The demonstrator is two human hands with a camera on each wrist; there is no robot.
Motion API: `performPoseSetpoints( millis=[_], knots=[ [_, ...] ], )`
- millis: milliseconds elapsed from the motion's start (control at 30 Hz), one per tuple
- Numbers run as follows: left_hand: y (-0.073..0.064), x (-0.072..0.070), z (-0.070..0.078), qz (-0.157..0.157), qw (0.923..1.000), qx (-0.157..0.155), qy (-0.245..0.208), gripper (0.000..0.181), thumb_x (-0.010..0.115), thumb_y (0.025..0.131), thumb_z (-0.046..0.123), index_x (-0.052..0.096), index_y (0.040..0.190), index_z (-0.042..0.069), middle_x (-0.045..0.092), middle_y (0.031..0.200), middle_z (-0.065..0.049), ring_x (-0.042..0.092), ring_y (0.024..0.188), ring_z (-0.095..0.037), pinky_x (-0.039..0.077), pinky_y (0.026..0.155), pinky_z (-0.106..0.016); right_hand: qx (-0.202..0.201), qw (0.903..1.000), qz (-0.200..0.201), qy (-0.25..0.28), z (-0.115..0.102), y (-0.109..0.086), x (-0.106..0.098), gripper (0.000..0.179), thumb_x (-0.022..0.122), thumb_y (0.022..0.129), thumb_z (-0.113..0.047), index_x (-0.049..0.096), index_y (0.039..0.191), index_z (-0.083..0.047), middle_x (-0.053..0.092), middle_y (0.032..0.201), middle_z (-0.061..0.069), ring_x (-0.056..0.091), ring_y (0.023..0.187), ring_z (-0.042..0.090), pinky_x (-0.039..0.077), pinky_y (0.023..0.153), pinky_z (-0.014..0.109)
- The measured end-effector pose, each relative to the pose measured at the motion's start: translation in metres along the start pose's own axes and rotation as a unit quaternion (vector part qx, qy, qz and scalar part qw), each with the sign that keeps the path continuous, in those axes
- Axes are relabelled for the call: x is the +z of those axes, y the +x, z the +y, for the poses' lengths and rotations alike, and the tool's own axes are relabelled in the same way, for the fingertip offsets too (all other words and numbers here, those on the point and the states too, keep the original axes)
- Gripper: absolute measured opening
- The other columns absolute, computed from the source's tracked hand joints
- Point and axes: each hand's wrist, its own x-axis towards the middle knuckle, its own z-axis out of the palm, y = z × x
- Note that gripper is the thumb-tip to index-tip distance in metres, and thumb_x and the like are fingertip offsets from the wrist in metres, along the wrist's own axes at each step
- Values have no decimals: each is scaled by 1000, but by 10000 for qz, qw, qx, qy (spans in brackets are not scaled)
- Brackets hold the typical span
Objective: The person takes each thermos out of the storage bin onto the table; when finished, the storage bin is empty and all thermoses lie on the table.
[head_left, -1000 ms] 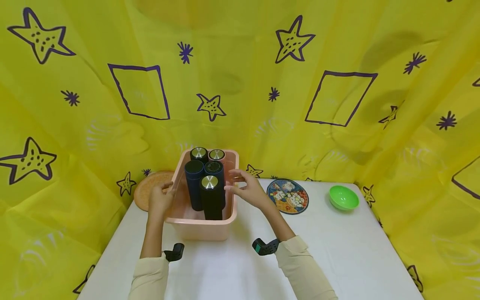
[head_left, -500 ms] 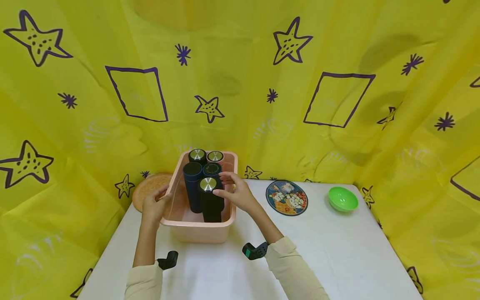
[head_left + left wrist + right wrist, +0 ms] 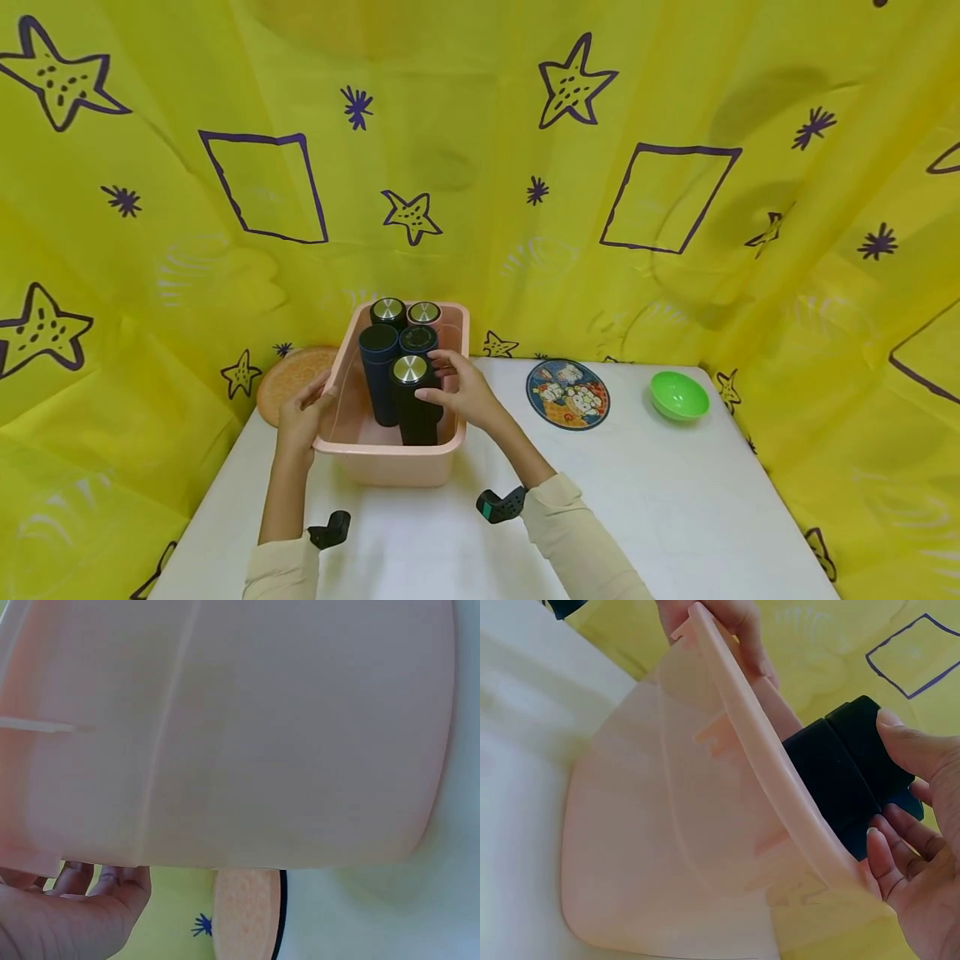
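Observation:
A pink plastic tub (image 3: 393, 468) stands on the table with several upright bottles inside. My left hand (image 3: 302, 419) holds the tub's left rim; in the left wrist view its curled fingers (image 3: 112, 883) lie under the rim. My right hand (image 3: 468, 393) is at the front black bottle (image 3: 416, 414), which has a silver disc on its lid. In the right wrist view the thumb presses the lid and the fingers curl at the opposite side. Behind it stand two dark blue bottles (image 3: 378, 375), a black one (image 3: 388, 310) and a pink one (image 3: 424, 312).
A round patterned mat (image 3: 567, 394) lies right of the tub, and a green bowl (image 3: 678, 396) sits farther right. A round tan board (image 3: 288, 383) is partly behind the left hand. A yellow curtain (image 3: 480, 275) surrounds the white table (image 3: 570, 492).
My right hand has moved left from the tub's right rim to the front black bottle. My left hand has shifted slightly left and down along the tub's rim. The bottles stay upright in the tub.

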Motion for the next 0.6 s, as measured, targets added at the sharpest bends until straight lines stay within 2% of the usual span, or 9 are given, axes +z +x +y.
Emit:
performPoseSetpoints(
  millis=[67, 300, 600],
  knots=[
    [0, 0, -1, -21, 9999, -60, -82, 51, 59, 98, 24, 46, 146, 13, 52, 134, -3, 53, 105, 0, 44, 84, -8, 28, 10000, 14, 17, 0, 0, 1, 60, 77, 84, -17, 50, 136, -4, 57, 127, 19, 55, 118, 39, 44, 104, 48],
    [-2, 2, -3, 99, 9992, -9, -376, 50, 62, 97, 22, 50, 144, 11, 58, 101, 21, 54, 101, -1, 45, 84, -11, 97, 9999, 30, -50, 0, 3, 5, 62, 77, 84, -20, 49, 138, -7, 57, 130, 16, 55, 118, 36, 46, 103, 45],
    [-1, 2, -3, 110, 9989, -40, -461, 51, 63, 96, 19, 49, 144, 10, 57, 100, 25, 55, 99, 1, 45, 84, -11, -38, 9997, 231, -35, -1, 5, 13, 62, 80, 81, -18, 50, 134, -4, 58, 127, 17, 55, 114, 30, 46, 102, 46]
  ],
)
